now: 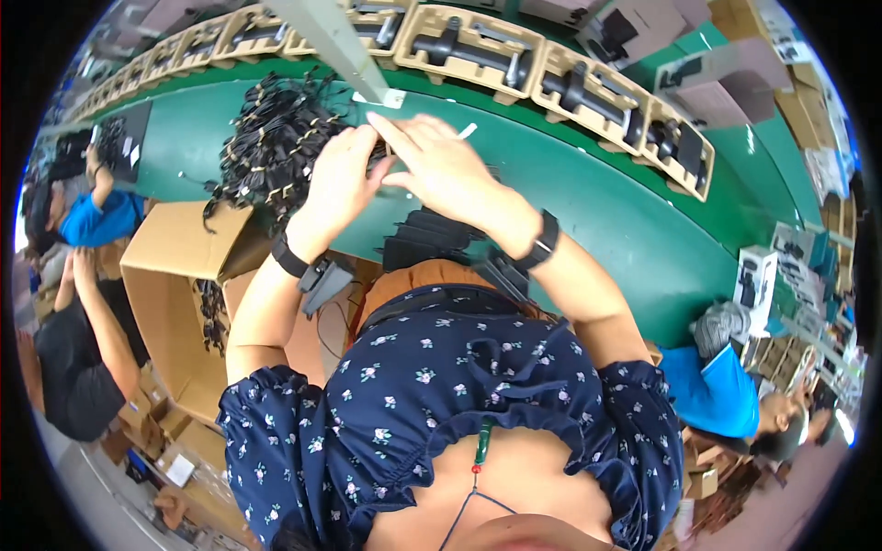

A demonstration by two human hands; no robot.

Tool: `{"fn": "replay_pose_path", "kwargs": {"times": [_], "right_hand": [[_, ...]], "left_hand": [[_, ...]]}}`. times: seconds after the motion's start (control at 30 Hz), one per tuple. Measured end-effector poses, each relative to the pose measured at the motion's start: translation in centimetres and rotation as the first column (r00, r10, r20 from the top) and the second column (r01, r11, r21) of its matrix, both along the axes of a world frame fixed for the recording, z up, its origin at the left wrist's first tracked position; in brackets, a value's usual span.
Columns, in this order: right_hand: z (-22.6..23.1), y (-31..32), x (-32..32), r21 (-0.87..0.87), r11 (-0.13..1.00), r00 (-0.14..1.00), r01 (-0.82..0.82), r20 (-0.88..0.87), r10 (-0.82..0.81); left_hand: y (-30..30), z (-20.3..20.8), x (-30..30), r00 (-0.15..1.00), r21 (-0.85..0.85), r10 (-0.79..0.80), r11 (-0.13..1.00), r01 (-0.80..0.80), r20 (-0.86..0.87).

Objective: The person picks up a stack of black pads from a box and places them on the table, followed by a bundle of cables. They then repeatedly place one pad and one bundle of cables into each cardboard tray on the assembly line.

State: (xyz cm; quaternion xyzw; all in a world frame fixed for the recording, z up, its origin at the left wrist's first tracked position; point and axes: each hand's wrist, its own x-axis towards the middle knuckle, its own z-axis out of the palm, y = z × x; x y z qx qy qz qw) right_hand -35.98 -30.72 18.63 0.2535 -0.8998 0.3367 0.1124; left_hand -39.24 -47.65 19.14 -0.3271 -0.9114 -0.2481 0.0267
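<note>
My left hand [342, 179] and my right hand [445, 171] meet over the green table, fingertips together near the foot of a white post. The fingers of both are bent and pressed together. A little of something dark shows in the gap between them, but the fingers hide what it is. Left of my left hand lies a heap of black cables [276, 138], bundled with pale ties. Below my hands, close to my body, a stack of flat black pieces [427, 241] lies at the table's near edge. Each wrist wears a black strap.
Beige moulded trays [473, 53] with black devices line the green conveyor beyond the table. The white post [344, 46] rises behind my hands. An open cardboard box [175, 321] with cables inside stands at my left. People in blue [712, 390] and black [78, 367] are nearby.
</note>
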Motion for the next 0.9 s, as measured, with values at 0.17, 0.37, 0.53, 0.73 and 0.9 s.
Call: {"fn": "replay_pose_path", "kwargs": {"times": [0.17,0.37,0.53,0.73,0.9], "right_hand": [[-0.3,3.6,0.6,-0.076,0.996,0.953,0.046,0.301,-0.021],[0.1,5.4,4.0,-0.545,0.7,0.772,0.462,0.636,-0.015],[0.6,7.1,4.9,-0.745,-0.003,0.744,0.668,0.667,0.053],[1.2,11.1,7.0,-0.636,0.324,0.712,0.7,0.651,-0.263],[-1.4,9.2,9.7,-0.076,0.907,0.905,0.413,-0.073,-0.419]], "left_hand": [[2.8,-2.0,0.4,0.858,0.505,-0.162,0.854,-0.125,0.487],[6.4,1.1,0.2,0.392,0.152,-0.112,0.986,-0.073,0.913],[10.6,-2.9,4.0,0.134,0.724,-0.711,0.677,-0.132,0.69],[9.8,-5.4,4.1,-0.17,0.612,-0.618,0.786,-0.091,0.768],[12.1,-3.8,4.2,0.124,0.508,-0.509,0.86,0.044,0.852]]}}
